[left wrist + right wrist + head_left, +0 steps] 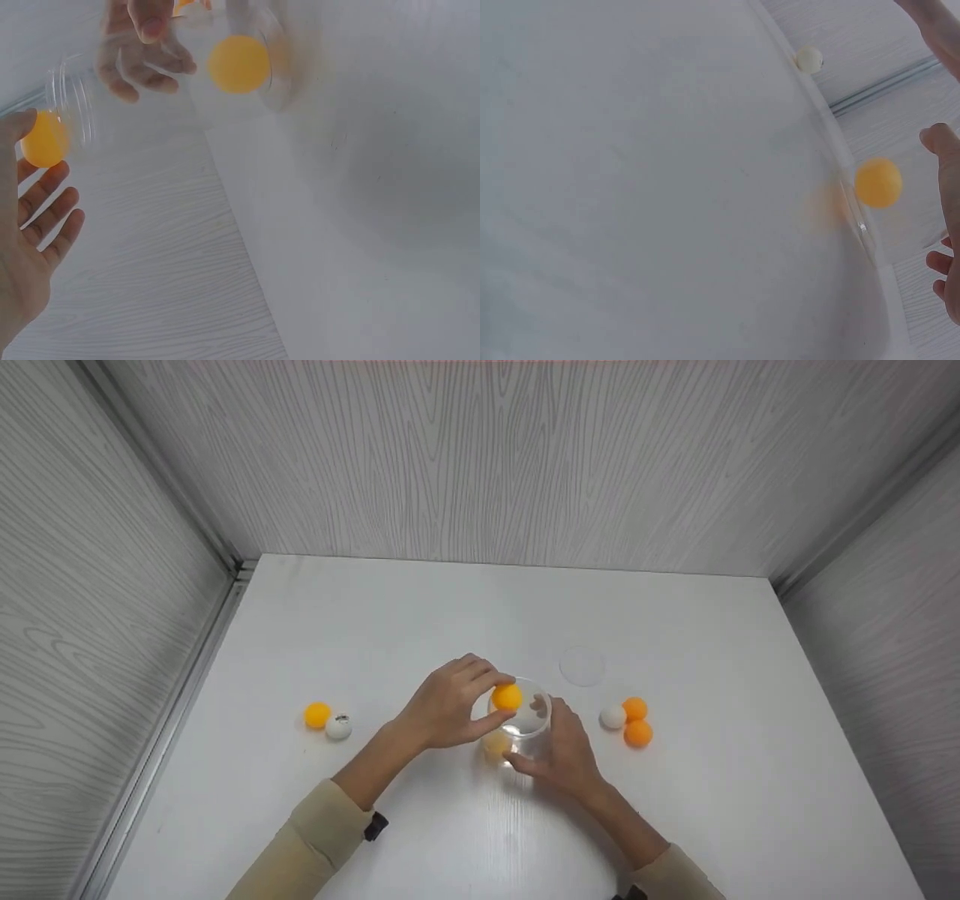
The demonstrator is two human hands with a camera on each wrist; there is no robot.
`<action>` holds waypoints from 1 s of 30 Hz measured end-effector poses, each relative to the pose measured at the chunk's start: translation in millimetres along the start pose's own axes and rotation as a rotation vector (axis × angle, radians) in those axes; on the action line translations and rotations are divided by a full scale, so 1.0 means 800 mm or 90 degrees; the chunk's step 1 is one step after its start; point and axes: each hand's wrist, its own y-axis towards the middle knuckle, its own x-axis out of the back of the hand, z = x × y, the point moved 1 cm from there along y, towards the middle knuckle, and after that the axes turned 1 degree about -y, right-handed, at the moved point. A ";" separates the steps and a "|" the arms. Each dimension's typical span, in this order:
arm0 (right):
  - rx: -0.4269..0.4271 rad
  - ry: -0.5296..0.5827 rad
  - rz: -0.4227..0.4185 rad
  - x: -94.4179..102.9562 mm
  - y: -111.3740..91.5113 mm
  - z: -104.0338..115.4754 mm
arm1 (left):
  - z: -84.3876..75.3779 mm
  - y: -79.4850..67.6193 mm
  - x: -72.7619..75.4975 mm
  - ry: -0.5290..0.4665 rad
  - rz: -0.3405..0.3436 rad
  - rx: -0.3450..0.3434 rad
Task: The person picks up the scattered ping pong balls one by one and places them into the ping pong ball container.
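My left hand [450, 705] pinches an orange ping-pong ball [508, 697] between thumb and fingertips, right at the mouth of a clear plastic jar [529, 745]. The jar stands upright on the table with its top uncovered. My right hand [566, 750] grips the jar's side, thumb at the front and fingers curled round behind, showing through the clear wall. Inside, a second orange ball [238, 64] lies at the bottom. In the left wrist view, the pinched ball [45, 140] is beside the jar's threaded rim.
Right of the jar, a white ball [613, 717] and two orange balls [638, 733] sit together. Another orange ball [317, 715] and a printed white ball [338, 727] lie at left. A clear round disc [583, 667] lies behind the jar. Wood-grain panels [480, 465] enclose the table.
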 end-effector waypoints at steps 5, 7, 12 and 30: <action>0.002 -0.005 0.003 -0.001 0.000 0.000 | 0.000 0.002 -0.008 -0.005 0.018 0.002; 0.012 -0.016 -0.001 -0.001 0.000 0.001 | 0.000 0.002 -0.010 -0.010 0.017 0.004; 0.028 -0.034 -0.013 -0.001 0.000 0.000 | -0.001 0.004 -0.015 -0.021 0.022 -0.003; 0.030 -0.004 -0.016 -0.001 -0.001 0.000 | 0.000 0.011 -0.024 -0.039 0.059 0.006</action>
